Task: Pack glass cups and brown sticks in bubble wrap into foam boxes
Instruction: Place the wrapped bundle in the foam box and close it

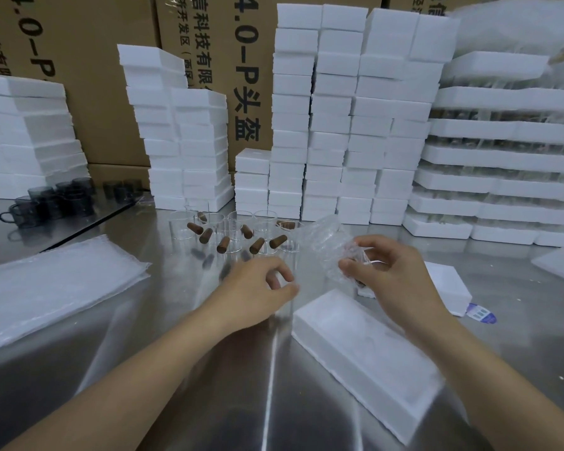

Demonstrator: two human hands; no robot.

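My right hand [394, 275] grips a bundle of bubble wrap [328, 244] above the steel table; what is inside the wrap is unclear. My left hand [258, 288] hovers just left of it with fingers loosely curled, holding nothing. An open white foam box [365, 356] lies on the table below my right hand. Behind it lies another foam piece [450, 284]. Several clear glass cups [238, 222] stand in a cluster beyond my hands, with several brown sticks [223, 244] lying in and among them.
A pile of bubble-wrap sheets [52, 284] lies at the left. Dark glass mugs [52, 200] stand on a glass sheet at the far left. Tall stacks of foam boxes [339, 125] and cardboard cartons [88, 76] line the back and right.
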